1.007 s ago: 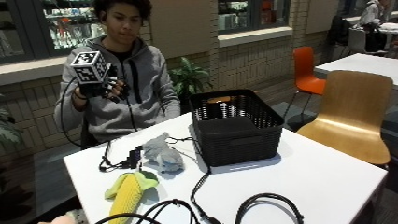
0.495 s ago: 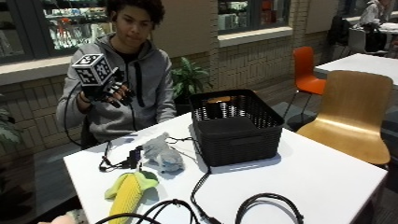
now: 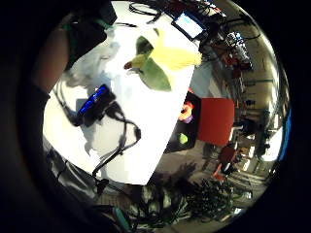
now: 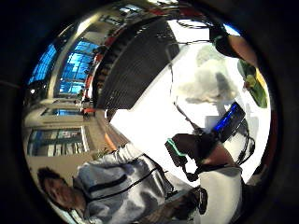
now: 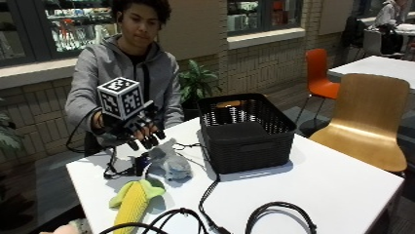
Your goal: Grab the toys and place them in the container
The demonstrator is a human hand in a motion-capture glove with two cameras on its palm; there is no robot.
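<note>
My gloved right hand [image 5: 138,130] hovers above the white table [image 5: 324,185], just over the grey plush toy [image 5: 170,164], fingers pointing down and spread, holding nothing. The grey plush [image 4: 205,83] lies left of the black mesh basket [image 5: 246,131]. A plush corn cob [image 5: 133,204] with green leaves lies nearer the table's front edge; it appears as the corn toy [image 3: 163,59] in the little finger side palm view. The basket [image 4: 131,60] stands open-topped, with something orange inside at the back.
A small blue-lit black device [image 5: 139,165] with cables lies beside the grey plush. Black cable loops [image 5: 279,219] cross the table's front. A wooden chair [image 5: 369,117] stands at the right, an orange chair [image 5: 319,73] behind it. Another plush shows at the front left corner [image 5: 65,228].
My hand has come down from chest height and forward, from raised beside the person's shoulder to just above the grey plush. The toys and basket have not moved.
</note>
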